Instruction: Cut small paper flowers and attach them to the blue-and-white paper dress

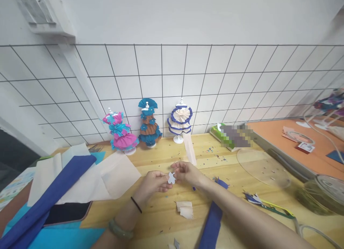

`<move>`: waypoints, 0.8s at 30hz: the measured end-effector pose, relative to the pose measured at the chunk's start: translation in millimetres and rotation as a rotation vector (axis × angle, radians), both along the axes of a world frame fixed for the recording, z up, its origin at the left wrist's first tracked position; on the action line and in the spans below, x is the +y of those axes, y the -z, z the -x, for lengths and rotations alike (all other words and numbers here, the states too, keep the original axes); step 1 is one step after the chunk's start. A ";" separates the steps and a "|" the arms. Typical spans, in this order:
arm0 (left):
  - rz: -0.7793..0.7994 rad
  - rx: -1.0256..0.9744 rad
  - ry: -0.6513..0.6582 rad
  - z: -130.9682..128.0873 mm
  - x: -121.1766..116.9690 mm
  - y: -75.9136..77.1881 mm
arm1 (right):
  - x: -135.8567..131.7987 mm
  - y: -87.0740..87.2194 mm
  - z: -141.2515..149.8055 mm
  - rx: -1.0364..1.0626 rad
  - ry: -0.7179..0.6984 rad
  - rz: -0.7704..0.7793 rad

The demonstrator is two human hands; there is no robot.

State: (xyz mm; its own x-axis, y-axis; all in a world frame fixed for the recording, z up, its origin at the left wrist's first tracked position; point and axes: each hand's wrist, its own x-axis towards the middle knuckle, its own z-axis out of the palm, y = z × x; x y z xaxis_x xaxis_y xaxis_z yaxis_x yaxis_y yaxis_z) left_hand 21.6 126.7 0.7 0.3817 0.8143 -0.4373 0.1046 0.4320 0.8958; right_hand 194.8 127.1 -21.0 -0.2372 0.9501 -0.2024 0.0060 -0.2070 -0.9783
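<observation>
Between my hands is a small white paper flower cutout [171,178]. My left hand [156,181] pinches its left edge between thumb and fingers. From the right, my right hand [186,172] grips its other edge, fingers curled; part of that hold is hidden. Just below lies a cream crepe paper scrap [185,209]. A folded strip of dark blue crepe paper [211,227] runs under my right forearm. Behind the hands stands a mini dress form in a cream and blue ruffled paper dress [180,120], with a cream strip [190,148] at its base.
Two more dressed forms, pink [120,134] and teal-brown [149,125], stand by the tiled wall. Crepe sheets [118,175] and a phone [68,213] lie left. Right are a yellow-green cutting tool [276,207], a clear disc [262,168], a tape roll [322,195] and an orange board [268,134].
</observation>
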 end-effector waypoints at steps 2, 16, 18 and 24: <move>-0.005 0.003 0.006 1.2 0.8 1.7 | 4.2 5.3 -0.7 -0.037 -0.008 -0.022; -0.390 0.283 -0.065 22.1 -6.2 7.0 | -0.8 18.0 1.7 -0.497 -0.011 -0.290; -0.564 0.425 0.091 22.2 -18.8 5.1 | -5.3 13.3 2.3 -0.572 -0.025 -0.341; -0.758 0.680 0.320 18.6 -44.6 10.0 | -16.3 -10.6 -1.4 -0.754 -0.039 -0.448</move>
State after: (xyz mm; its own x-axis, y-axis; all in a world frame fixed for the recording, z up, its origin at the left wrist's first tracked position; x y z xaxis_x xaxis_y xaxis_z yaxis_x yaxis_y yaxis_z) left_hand 3.1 82.2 -9.3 0.4925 0.8683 -0.0599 0.6933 -0.3498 0.6301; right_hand 196.2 110.8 -10.4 -0.2250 0.9717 0.0719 0.6828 0.2099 -0.6999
